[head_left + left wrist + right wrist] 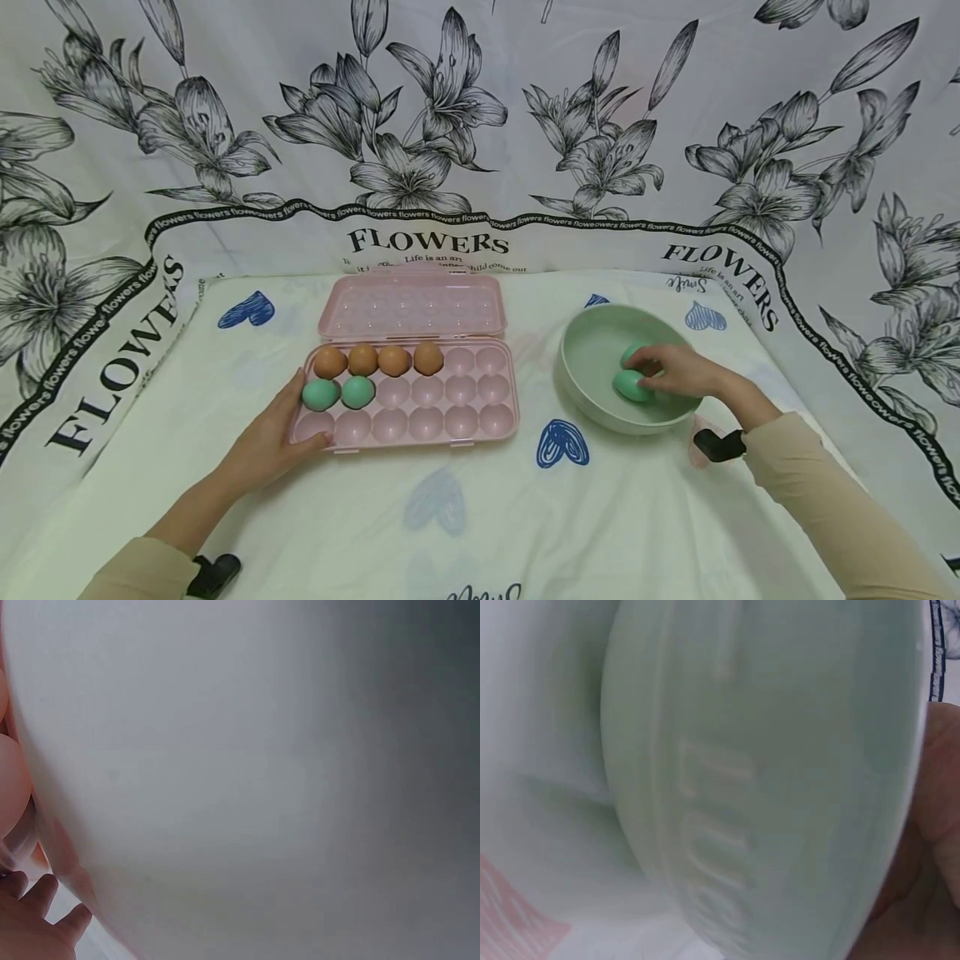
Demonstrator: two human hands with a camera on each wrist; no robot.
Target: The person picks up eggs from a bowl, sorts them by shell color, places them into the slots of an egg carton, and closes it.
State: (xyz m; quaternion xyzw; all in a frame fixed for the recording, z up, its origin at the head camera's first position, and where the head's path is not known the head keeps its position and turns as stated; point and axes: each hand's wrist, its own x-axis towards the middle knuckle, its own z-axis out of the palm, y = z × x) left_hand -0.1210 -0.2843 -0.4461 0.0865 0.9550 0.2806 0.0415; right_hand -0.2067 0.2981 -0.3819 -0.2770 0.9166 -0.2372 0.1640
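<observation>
A pink egg carton [420, 450] lies with its lid folded back. Several brown eggs [363, 360] stand in its back row, and two green eggs [321, 394] sit at the left of the middle row. My left hand [273, 437] grips the carton's front left corner, fingers along the left side and thumb at the front edge; its fingers [41, 896] show by the carton in the left wrist view. Inside the pale green bowl [585, 392], my right hand [686, 371] pinches a green egg [632, 386]. Another green egg [633, 353] lies just behind it, partly covered by the fingers.
The bowl's outer wall [780, 780] with raised letters fills much of the right wrist view. A white cloth [480, 517] with blue hearts covers the table. Behind it hangs a flower-printed curtain [517, 167]. The carton's lid [412, 306] leans back toward the curtain.
</observation>
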